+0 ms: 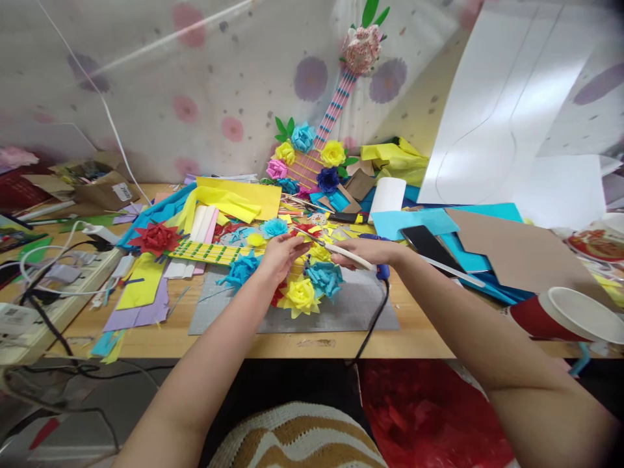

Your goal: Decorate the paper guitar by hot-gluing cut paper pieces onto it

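Observation:
My right hand (366, 251) is closed around scissors (351, 254) with pale handles, the blades pointing left. My left hand (283, 257) has its fingers pinched together close to the blade tips; what they hold is too small to make out. Below both hands lies a yellow paper guitar with a green-marked neck (209, 253). Paper flowers ring its body: a yellow flower (299, 296), a teal flower (325, 279) and a blue flower (242, 269). At the neck's end is a red flower (155, 238). The guitar's body is partly hidden by my hands.
A blue glue gun (383, 270) with a black cord lies beside my right hand. A pink paper guitar (312, 159) leans at the back. Right are a phone (431, 248), cardboard (517, 250) and a paper cup (541, 313). A power strip (88, 283) with cables sits left.

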A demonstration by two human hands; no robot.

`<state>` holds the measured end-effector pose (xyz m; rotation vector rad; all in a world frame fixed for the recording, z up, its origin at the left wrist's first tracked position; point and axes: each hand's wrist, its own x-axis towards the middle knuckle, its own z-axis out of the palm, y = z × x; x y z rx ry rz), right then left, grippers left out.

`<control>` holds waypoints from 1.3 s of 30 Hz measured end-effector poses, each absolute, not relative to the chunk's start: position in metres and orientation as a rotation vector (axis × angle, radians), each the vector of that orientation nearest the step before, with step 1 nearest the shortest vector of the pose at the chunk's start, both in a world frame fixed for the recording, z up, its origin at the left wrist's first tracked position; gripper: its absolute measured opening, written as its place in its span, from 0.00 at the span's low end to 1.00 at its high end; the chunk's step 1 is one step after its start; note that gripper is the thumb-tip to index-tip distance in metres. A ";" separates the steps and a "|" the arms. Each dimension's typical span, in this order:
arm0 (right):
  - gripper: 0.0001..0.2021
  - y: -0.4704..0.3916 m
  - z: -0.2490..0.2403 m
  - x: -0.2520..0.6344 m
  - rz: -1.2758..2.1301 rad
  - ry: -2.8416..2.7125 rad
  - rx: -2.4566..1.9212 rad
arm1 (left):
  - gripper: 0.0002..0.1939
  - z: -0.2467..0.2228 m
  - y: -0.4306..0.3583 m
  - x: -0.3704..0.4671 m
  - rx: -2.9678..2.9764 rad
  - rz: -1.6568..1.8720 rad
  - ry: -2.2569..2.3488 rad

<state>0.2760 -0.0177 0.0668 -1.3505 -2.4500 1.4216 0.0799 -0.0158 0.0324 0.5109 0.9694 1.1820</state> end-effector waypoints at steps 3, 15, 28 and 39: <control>0.28 -0.017 0.063 0.277 1.416 -2.416 -1.340 | 0.12 0.033 -0.015 0.080 0.501 1.184 0.966; 0.26 -0.014 0.053 0.283 1.445 -2.341 -1.344 | 0.15 0.035 -0.016 0.077 0.560 1.187 0.998; 0.26 -0.015 0.055 0.286 1.426 -2.394 -1.320 | 0.23 0.032 -0.009 0.066 0.781 1.102 1.059; 0.24 -0.014 0.047 0.287 1.355 -2.183 -1.451 | 0.23 0.030 -0.004 0.061 0.875 1.086 1.091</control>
